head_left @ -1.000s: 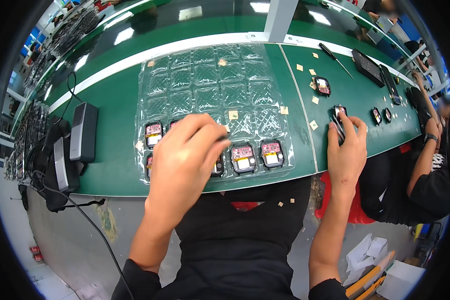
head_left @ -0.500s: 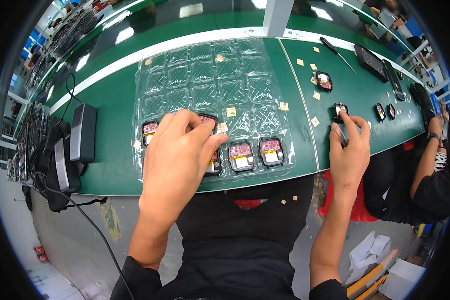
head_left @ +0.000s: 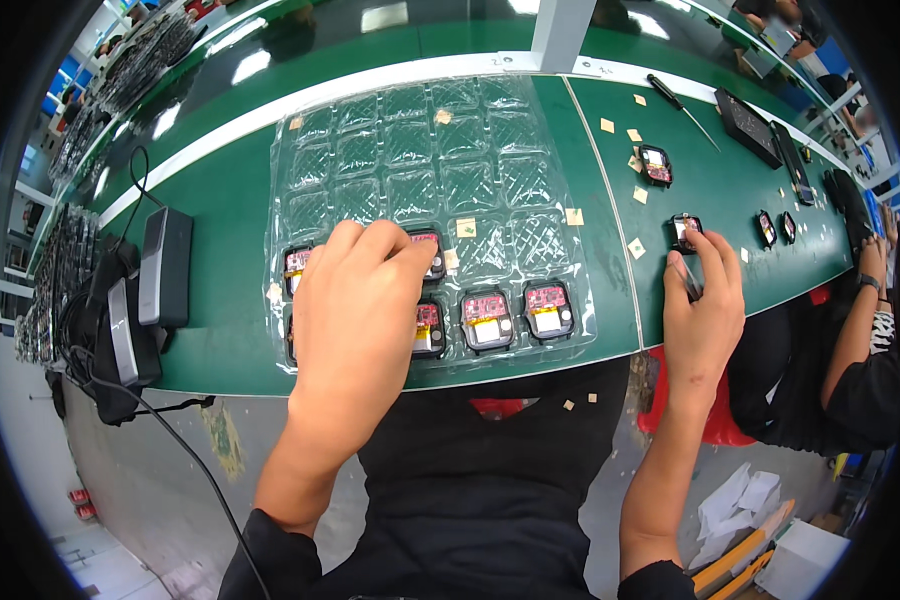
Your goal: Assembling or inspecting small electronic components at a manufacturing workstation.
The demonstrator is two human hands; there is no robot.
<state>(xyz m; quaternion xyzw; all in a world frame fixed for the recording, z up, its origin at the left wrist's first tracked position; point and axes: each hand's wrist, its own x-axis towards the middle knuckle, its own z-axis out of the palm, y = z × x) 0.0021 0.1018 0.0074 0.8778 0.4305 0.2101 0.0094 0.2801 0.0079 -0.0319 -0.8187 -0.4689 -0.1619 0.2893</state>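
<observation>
A clear plastic blister tray [head_left: 410, 190] lies on the green table, with several black watch cases in its near pockets, showing red circuit boards and white batteries. My left hand [head_left: 355, 310] hangs over the tray, fingers curled together, tips hidden. They are against the left edge of one watch case [head_left: 428, 256]; two more cases [head_left: 486, 320] [head_left: 548, 310] lie to the right. My right hand [head_left: 708, 310] is closed, with a small dark-edged piece [head_left: 692, 282] between thumb and fingers. Its index fingertip is at another watch case [head_left: 685, 231] on the table.
Further right lie a watch case [head_left: 656, 165], a screwdriver [head_left: 682, 108], a black box [head_left: 748, 125] and two small parts [head_left: 766, 228]. Small beige squares [head_left: 640, 195] are scattered about. A dark grey box [head_left: 167, 265] stands left. A co-worker's arm [head_left: 855, 310] is at the right.
My left thumb has drawn in toward the fingers, and the watch case beside it shows more fully. The right hand remains at nearly the same place. The view has shifted slightly.
</observation>
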